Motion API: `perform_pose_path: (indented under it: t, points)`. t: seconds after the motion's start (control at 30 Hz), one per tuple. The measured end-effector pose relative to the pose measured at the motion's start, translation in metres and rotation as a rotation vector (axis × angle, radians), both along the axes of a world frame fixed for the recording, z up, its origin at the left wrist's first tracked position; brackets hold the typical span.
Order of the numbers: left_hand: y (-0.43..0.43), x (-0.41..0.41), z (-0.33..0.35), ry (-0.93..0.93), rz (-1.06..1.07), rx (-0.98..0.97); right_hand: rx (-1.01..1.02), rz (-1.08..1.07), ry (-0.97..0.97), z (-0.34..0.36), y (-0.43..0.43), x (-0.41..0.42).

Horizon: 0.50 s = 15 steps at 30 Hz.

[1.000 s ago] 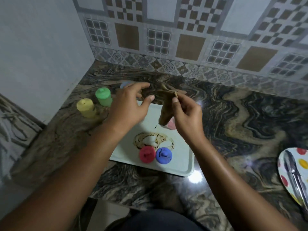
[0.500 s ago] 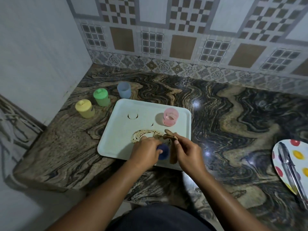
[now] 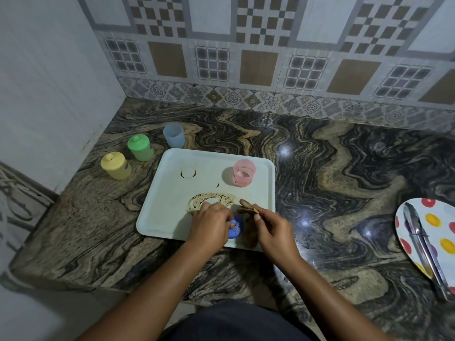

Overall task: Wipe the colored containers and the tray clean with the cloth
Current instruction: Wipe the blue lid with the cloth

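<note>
Left hand (image 3: 209, 227): we saw its fingers curled round the blue lid (image 3: 235, 229) at the tray's near edge.
Right hand (image 3: 273, 230): it pinched the brown cloth (image 3: 248, 209), just beside the left.
Tray (image 3: 157, 193): it lay on the desk (image 3: 320, 168), smeared brown, with the pink container (image 3: 243, 173) standing at its far right.
Off the tray: the yellow container (image 3: 115, 166), green container (image 3: 140, 147) and pale blue container (image 3: 173, 135) stood to its left.

No writing legible in the frame.

From my remote feed I can read no text, brand, number or sign on anything in view. A small bluish mark on the side of the yellow container (image 3: 115, 166) could be a label, but it is too small to make out.
</note>
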State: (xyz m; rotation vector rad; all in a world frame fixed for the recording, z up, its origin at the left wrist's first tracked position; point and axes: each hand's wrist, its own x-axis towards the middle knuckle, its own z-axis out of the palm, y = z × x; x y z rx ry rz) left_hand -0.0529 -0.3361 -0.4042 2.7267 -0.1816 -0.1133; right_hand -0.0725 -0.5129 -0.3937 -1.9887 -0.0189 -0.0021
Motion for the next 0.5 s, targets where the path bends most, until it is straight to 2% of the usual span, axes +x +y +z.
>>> perform_pose_path:
  t: [0.1, 0.33, 0.5]
  points:
    - [0.002, 0.003, 0.010, -0.019, 0.128, -0.312, 0.071, 0.004, 0.034, 0.003, -0.002, 0.001]
    - [0.002, 0.004, 0.064, 0.381, 0.542, -0.929, 0.275, 0.035, 0.059, 0.032, 0.011, 0.008]
    - [0.016, 0.007, 0.077, 0.610, 0.651, -1.480, 0.493, 0.048, 0.086, 0.063, 0.013, 0.015]
